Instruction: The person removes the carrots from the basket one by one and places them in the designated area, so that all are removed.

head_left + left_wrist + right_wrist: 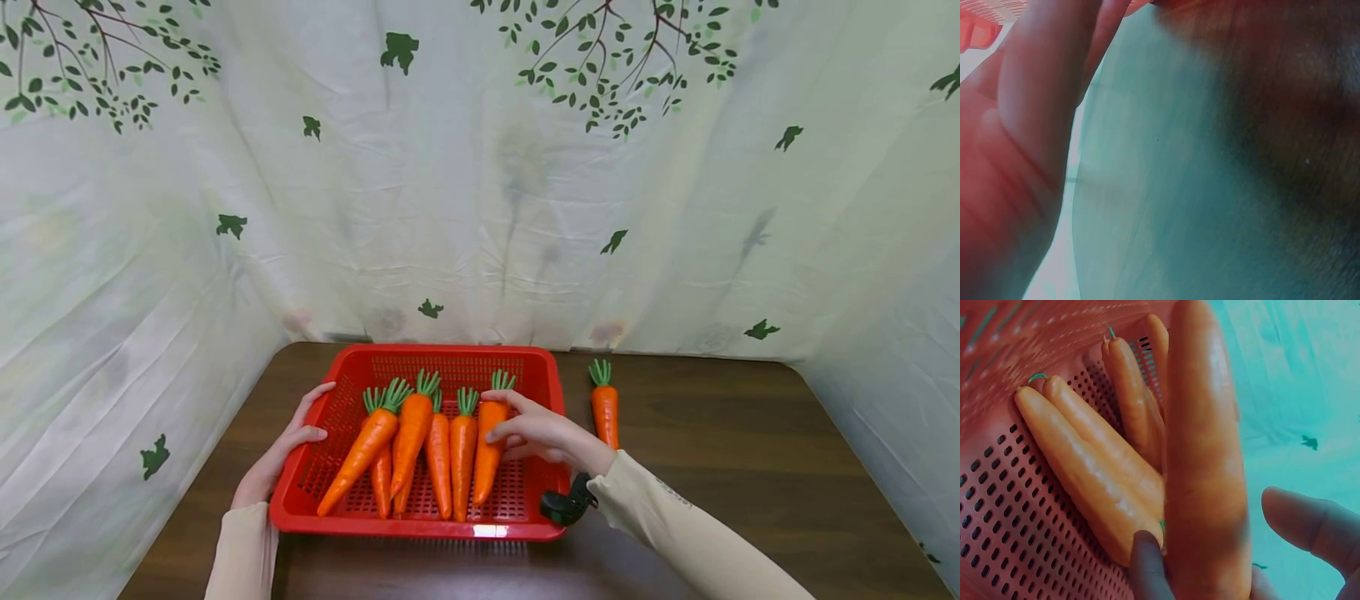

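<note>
Left wrist view: left hand [1019, 144] fills the left side of frame, very close to the lens and blurred, fingers [1047, 75] straight and pointing up. Small piece of red perforated basket [997, 9] at top left corner, by the fingertips; contact cannot be told. Pale curtain fabric [1166, 187] in the centre. Dark brown desk [1297, 106] at right

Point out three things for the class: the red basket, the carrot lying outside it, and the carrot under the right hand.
red basket [390, 527], head view, front rim.
lone carrot [604, 417], head view, orange body.
held carrot [486, 467], head view, lower body.
</note>
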Demonstrator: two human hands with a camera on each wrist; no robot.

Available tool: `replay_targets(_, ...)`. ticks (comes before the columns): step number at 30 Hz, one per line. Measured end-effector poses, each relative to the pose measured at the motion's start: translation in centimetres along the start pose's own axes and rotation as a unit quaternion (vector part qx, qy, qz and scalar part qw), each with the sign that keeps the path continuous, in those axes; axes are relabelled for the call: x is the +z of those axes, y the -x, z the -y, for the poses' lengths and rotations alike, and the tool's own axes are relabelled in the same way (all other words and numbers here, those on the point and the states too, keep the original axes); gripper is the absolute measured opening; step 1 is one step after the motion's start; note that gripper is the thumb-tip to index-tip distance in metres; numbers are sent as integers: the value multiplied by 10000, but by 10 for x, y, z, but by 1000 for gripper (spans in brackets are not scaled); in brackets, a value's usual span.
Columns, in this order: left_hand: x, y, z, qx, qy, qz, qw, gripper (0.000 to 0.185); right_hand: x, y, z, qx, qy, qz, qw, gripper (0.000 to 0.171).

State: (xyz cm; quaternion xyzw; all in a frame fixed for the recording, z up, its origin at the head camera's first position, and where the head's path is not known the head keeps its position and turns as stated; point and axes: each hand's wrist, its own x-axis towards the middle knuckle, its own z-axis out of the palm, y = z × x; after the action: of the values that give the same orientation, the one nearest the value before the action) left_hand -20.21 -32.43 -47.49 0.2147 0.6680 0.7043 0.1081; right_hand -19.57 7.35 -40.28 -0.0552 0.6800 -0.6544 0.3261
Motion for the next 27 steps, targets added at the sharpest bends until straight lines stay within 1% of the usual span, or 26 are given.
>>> replay_targets(1,-1,-1,2,213,-32,42,9998,70,0,1,0,-28,5,3,10000,63)
replay_targets(3,-1,-1,3,298,6,98,9995,71,0,3,0,-83,10,10,10000,63)
replay_targets(5,-1,-1,3,258,16,92,9996,70,-1,5,0,-172,25,38,9998,63)
replay_targets(8,-1,2,2,-90,139,72,9998,68,-1,8,1,-295,28,102,9995,62)
replay_targets(9,0,2,1,-127,140,60,9998,68,-1,9,1,-336,25,121,9994,62)
replay_targets(12,0,2,1,-133,146,50,9998,68,-2,14,2,-469,-23,180,9987,64)
replay_targets(15,0,0,1,131,-16,13,9999,70,-5,20,2,-608,-83,221,9979,68)
replay_targets(18,0,1,1,-41,77,17,10000,69,-8,27,3,-764,-143,220,9967,70)
replay_targets(21,-1,1,2,-74,115,20,9999,69,-11,33,4,-871,-192,173,9959,71)
replay_targets(22,-1,1,2,-47,118,35,9999,69,-12,36,4,-891,-196,150,9957,72)
replay_targets(25,0,-1,3,213,59,82,9997,70,-15,41,4,-939,-212,109,9953,73)
replay_targets(27,-1,-1,4,267,41,85,9996,70,-18,45,4,-985,-222,97,9948,73)
